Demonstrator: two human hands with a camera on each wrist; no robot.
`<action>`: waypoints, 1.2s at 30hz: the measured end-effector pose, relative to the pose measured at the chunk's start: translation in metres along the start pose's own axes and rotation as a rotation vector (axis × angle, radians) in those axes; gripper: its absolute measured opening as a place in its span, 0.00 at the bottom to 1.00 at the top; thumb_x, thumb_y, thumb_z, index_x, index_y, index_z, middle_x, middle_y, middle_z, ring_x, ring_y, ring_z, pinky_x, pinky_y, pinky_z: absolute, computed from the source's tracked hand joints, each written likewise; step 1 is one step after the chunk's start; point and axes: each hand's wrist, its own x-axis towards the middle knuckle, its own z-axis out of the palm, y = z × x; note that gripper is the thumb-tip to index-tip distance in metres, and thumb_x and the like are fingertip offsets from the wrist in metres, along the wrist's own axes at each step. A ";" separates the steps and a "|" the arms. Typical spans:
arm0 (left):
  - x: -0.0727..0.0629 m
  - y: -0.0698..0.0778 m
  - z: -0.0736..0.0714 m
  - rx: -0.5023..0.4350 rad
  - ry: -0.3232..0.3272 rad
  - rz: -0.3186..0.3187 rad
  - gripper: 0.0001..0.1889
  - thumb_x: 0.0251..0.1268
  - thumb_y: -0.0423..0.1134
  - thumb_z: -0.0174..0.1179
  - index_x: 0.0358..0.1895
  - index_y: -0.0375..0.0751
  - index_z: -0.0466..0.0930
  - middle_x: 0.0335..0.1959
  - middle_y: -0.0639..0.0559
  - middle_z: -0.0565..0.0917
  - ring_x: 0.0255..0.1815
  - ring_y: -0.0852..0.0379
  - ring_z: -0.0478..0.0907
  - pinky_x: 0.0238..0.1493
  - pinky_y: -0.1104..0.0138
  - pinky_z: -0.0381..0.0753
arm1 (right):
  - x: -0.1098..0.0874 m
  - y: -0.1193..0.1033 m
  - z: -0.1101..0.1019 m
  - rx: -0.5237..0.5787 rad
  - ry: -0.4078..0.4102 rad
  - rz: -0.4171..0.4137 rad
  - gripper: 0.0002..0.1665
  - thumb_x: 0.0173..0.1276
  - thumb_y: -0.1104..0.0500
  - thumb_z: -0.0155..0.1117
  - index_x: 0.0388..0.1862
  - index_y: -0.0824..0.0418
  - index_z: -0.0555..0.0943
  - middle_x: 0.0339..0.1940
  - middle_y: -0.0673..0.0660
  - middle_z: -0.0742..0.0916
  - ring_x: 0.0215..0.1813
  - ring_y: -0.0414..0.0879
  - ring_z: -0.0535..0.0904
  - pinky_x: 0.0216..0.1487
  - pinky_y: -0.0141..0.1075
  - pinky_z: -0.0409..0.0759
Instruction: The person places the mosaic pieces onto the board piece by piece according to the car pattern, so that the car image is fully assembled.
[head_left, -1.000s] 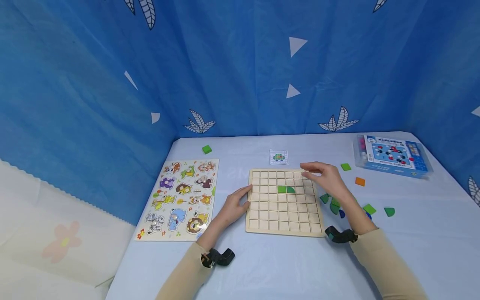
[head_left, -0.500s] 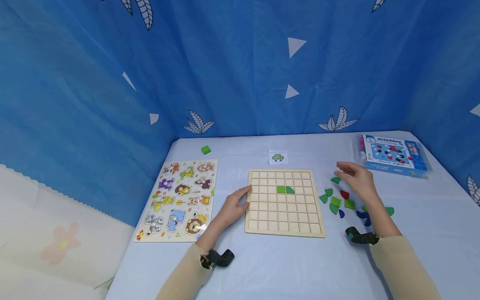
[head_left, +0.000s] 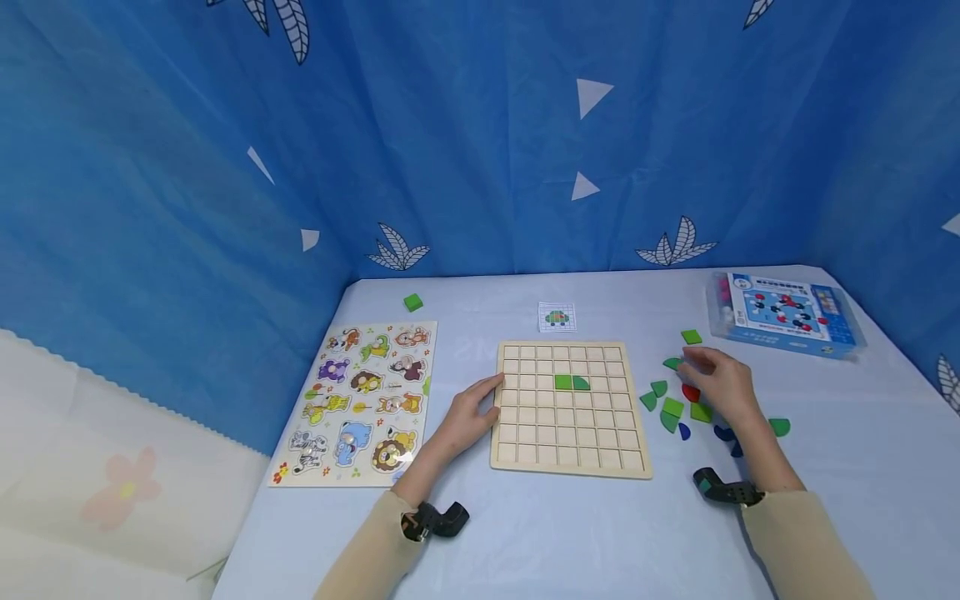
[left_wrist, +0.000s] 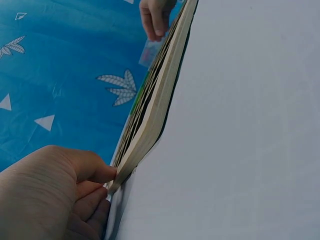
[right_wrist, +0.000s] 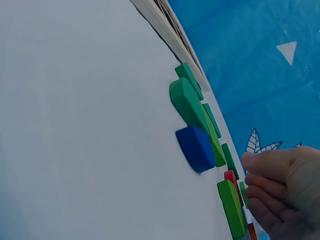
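My left hand (head_left: pixel 467 414) rests against the left edge of a wooden grid board (head_left: pixel 570 471). In the left wrist view its thumb touches the board's side (left_wrist: pixel 142 145). A light green square (head_left: pixel 563 382) and a dark green quarter-circle (head_left: pixel 581 382) lie side by side in the grid. Right of the board, my right hand (head_left: pixel 726 386) is low over loose pieces, fingers loosely bent. Its fingertips are beside a dark green piece (head_left: pixel 672 363) and a red piece (head_left: pixel 690 393). No piece shows between thumb and fingers in the right wrist view.
Nearby lie green pieces (head_left: pixel 670 421), blue pieces (head_left: pixel 723 432) and a green square (head_left: pixel 692 337). A pattern card (head_left: pixel 557 317) is behind the board. An animal puzzle (head_left: pixel 360 400) lies left, a plastic box (head_left: pixel 787 315) back right, another green piece (head_left: pixel 413 302) back left.
My right hand has moved right from above the board's far right corner to the loose pieces, then slightly lower among them. My left hand stays at the board's edge.
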 end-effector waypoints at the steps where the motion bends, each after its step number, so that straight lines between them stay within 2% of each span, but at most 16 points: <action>1: 0.000 0.000 0.000 0.001 -0.001 0.000 0.29 0.61 0.28 0.57 0.68 0.37 0.65 0.66 0.45 0.68 0.67 0.51 0.63 0.68 0.63 0.62 | 0.000 0.002 0.001 -0.008 0.000 -0.004 0.24 0.69 0.58 0.59 0.60 0.69 0.73 0.56 0.71 0.78 0.57 0.66 0.72 0.54 0.57 0.75; 6: -0.001 0.001 -0.001 0.010 -0.004 0.001 0.29 0.61 0.29 0.57 0.68 0.38 0.65 0.66 0.45 0.68 0.67 0.51 0.64 0.67 0.63 0.63 | 0.000 0.008 0.006 -0.036 0.016 -0.045 0.23 0.68 0.59 0.59 0.58 0.70 0.74 0.54 0.71 0.78 0.56 0.67 0.72 0.54 0.59 0.74; 13: 0.013 0.010 0.014 -0.023 0.005 0.011 0.29 0.61 0.29 0.57 0.68 0.38 0.65 0.66 0.44 0.68 0.67 0.51 0.63 0.68 0.63 0.62 | 0.007 0.015 -0.012 -0.095 0.072 -0.097 0.21 0.66 0.63 0.61 0.55 0.71 0.76 0.52 0.71 0.79 0.55 0.67 0.72 0.53 0.59 0.74; 16: 0.014 0.010 0.015 -0.033 -0.002 0.011 0.29 0.62 0.29 0.57 0.68 0.38 0.65 0.67 0.44 0.68 0.68 0.50 0.63 0.68 0.62 0.62 | 0.006 0.017 -0.012 -0.094 0.096 -0.115 0.19 0.65 0.64 0.62 0.54 0.71 0.77 0.50 0.71 0.80 0.54 0.66 0.73 0.53 0.59 0.74; 19: 0.006 0.006 0.008 -0.035 0.006 0.001 0.29 0.61 0.29 0.57 0.68 0.37 0.65 0.66 0.44 0.68 0.67 0.49 0.63 0.68 0.60 0.62 | 0.000 0.013 0.001 -0.064 0.101 -0.121 0.19 0.64 0.64 0.63 0.53 0.70 0.78 0.49 0.69 0.81 0.53 0.64 0.75 0.53 0.57 0.75; 24: -0.025 -0.007 -0.009 -0.032 -0.010 -0.052 0.29 0.60 0.27 0.58 0.67 0.36 0.66 0.66 0.43 0.69 0.67 0.48 0.63 0.67 0.58 0.63 | -0.021 -0.002 0.034 0.022 0.063 -0.077 0.19 0.63 0.63 0.65 0.52 0.67 0.79 0.49 0.67 0.82 0.52 0.61 0.76 0.52 0.53 0.77; 27: -0.033 -0.010 -0.010 -0.039 -0.021 -0.060 0.29 0.60 0.27 0.58 0.67 0.36 0.66 0.66 0.44 0.69 0.67 0.48 0.63 0.68 0.58 0.62 | -0.027 -0.014 0.040 0.050 0.066 -0.083 0.18 0.62 0.64 0.66 0.52 0.66 0.80 0.49 0.65 0.82 0.52 0.61 0.76 0.53 0.53 0.77; 30: -0.026 -0.009 -0.005 -0.046 -0.011 -0.039 0.29 0.60 0.27 0.58 0.67 0.37 0.66 0.66 0.44 0.68 0.67 0.49 0.63 0.68 0.59 0.62 | -0.021 -0.027 0.033 0.062 0.096 -0.146 0.18 0.62 0.64 0.66 0.51 0.66 0.81 0.48 0.64 0.83 0.50 0.60 0.77 0.52 0.54 0.77; 31: -0.023 -0.008 -0.004 -0.047 -0.003 -0.024 0.29 0.61 0.27 0.58 0.67 0.37 0.66 0.66 0.44 0.69 0.67 0.49 0.63 0.68 0.59 0.62 | -0.017 -0.031 0.029 0.063 0.107 -0.173 0.17 0.61 0.63 0.67 0.50 0.65 0.81 0.47 0.63 0.83 0.49 0.59 0.78 0.48 0.53 0.78; 36: -0.006 -0.003 0.001 -0.043 0.028 0.029 0.29 0.59 0.26 0.59 0.67 0.35 0.67 0.65 0.43 0.70 0.66 0.47 0.64 0.67 0.57 0.63 | -0.004 -0.057 0.021 0.126 0.076 -0.271 0.18 0.61 0.62 0.68 0.50 0.63 0.82 0.46 0.60 0.85 0.49 0.57 0.78 0.47 0.52 0.79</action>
